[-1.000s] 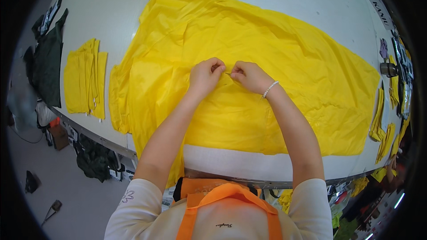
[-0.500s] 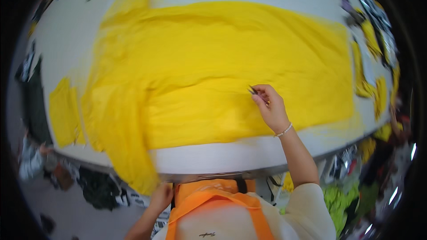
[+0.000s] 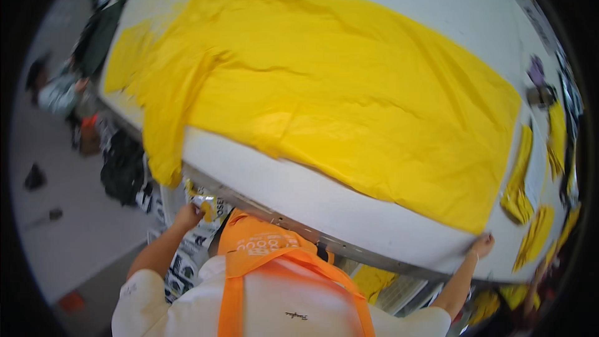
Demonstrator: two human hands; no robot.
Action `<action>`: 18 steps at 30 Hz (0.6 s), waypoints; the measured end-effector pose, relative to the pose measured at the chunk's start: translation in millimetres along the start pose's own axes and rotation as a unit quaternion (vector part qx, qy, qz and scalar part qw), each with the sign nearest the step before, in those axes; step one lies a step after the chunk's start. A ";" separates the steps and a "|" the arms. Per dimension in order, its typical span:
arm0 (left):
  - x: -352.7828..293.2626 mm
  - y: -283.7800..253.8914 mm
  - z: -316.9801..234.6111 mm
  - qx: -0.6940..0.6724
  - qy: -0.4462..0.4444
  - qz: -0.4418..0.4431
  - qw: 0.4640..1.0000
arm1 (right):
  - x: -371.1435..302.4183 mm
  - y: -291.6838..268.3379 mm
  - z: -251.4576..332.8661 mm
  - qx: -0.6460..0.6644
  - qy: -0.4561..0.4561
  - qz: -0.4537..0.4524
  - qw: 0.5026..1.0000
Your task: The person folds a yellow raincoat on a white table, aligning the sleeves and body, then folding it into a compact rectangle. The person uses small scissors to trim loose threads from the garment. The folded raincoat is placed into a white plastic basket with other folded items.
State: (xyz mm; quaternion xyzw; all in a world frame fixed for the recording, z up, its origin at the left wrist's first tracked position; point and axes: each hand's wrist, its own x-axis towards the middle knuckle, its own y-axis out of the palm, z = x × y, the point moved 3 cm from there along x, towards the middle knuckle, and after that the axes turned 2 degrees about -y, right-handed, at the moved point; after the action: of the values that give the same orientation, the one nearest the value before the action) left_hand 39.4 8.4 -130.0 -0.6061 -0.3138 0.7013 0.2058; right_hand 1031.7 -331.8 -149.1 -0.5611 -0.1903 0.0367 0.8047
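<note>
A long yellow garment [image 3: 349, 100] with sleeves lies spread over the white table [image 3: 281, 178]. One sleeve [image 3: 165, 143] hangs past the near edge at the left. My right hand [image 3: 482, 245] is closed at the garment's near right corner; what its fingers hold, if anything, is too small to make out. Below the table edge, my left hand [image 3: 189, 215] is closed at the side of a shiny yellow-and-white plastic bag [image 3: 209, 205] and seems to grip it.
Several folded yellow pieces [image 3: 519, 181] lie at the table's right end, with a purple item [image 3: 535, 70] beyond. Dark cloth [image 3: 100, 31] lies at the left end. White printed bags [image 3: 184, 265] and dark clothing [image 3: 121, 171] sit beneath the edge. Another person [image 3: 59, 90] is far left.
My right hand has moved right and nearer, from above the garment to its corner; the small dark tool it held no longer shows. My left hand has left the sleeve end. The view has turned.
</note>
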 end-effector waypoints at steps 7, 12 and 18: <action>18.2 -117.1 4.8 -0.116 -0.102 -0.331 0.931 | -66.2 -36.0 146.5 -0.052 -0.036 -0.053 0.997; 92.3 -137.3 105.8 -0.184 0.022 -0.415 0.891 | -171.9 -55.9 310.2 0.179 -0.271 0.046 0.945; 109.0 -156.1 71.7 -0.320 0.127 -0.311 0.886 | -376.8 -71.8 493.5 0.376 -0.353 0.271 0.813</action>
State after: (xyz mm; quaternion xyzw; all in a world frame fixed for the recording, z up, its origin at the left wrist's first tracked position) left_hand -64.8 179.7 -96.1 -0.5938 -0.6653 0.3797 0.2461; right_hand 500.6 -22.2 -36.1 -0.1921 -0.2732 0.5177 0.7877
